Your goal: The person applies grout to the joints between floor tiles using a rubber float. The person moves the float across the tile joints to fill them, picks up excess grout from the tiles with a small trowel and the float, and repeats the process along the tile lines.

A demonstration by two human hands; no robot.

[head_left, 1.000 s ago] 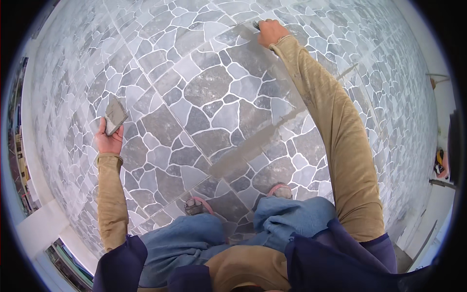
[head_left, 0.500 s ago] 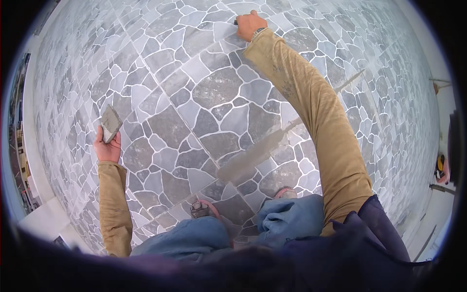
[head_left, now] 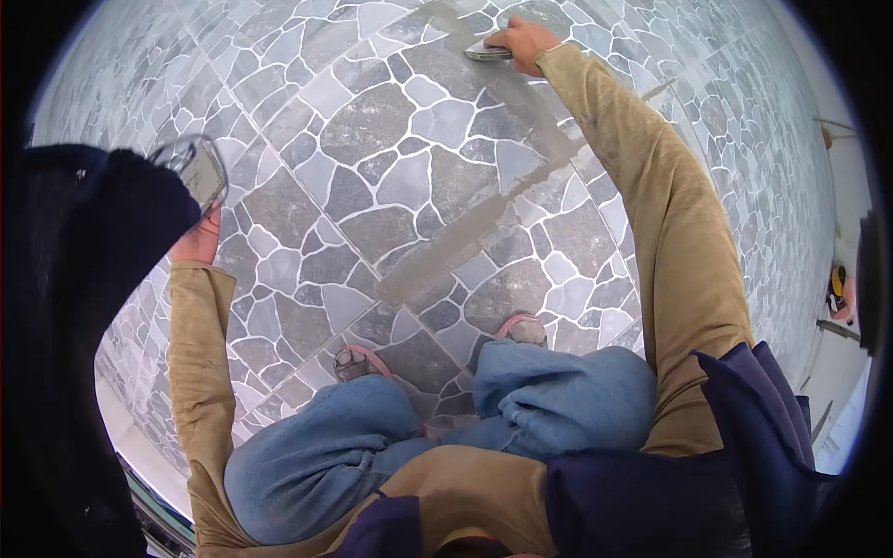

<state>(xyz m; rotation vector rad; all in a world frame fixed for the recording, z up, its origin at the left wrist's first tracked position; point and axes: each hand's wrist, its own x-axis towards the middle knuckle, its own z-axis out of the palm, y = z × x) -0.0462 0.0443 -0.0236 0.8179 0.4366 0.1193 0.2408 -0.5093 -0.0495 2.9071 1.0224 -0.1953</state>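
Long tan sleeves (head_left: 684, 251), creased throughout, reach down to bare hands (head_left: 528, 45) — the matching tan shirt front (head_left: 470, 479) flanked by loose navy cloth (head_left: 642, 493). Baggy, rumpled blue trousers (head_left: 567, 400) — and pink-strapped footwear (head_left: 512, 324).

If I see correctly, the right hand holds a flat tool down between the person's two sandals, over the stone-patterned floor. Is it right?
Not quite: the place is wrong. The head view shows the right hand holding the flat tool well ahead of both sandals, over the stone-patterned floor.
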